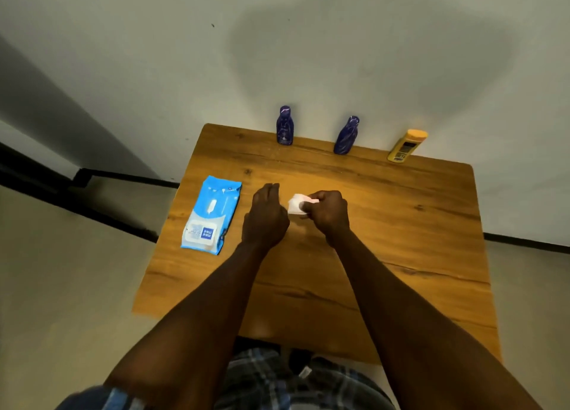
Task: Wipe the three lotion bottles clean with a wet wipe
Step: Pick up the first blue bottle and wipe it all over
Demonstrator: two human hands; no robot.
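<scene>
Both forearms reach forward over the wooden tabletop (pixel 401 240). Left hand (pixel 266 218) hovers palm-down, fingers straight and together, holding nothing. Right hand (pixel 327 212) is curled, pinching a crumpled white wet wipe (pixel 296 205) between the two hands. Blue wipe packet (pixel 211 215) lies to the left. Two blue bottles (pixel 285 125) (pixel 347 135) and a yellow bottle (pixel 406 146) stand along the far edge.

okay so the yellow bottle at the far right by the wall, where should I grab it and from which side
Judging from its pose, take the yellow bottle around its mid body, below the orange cap, coming from the front, since the wall stands right behind it. It stands upright, well apart from the blue bottle, so fingers have room on both sides. The empty left hand suits the grip; the right hand holds the wipe.
</scene>
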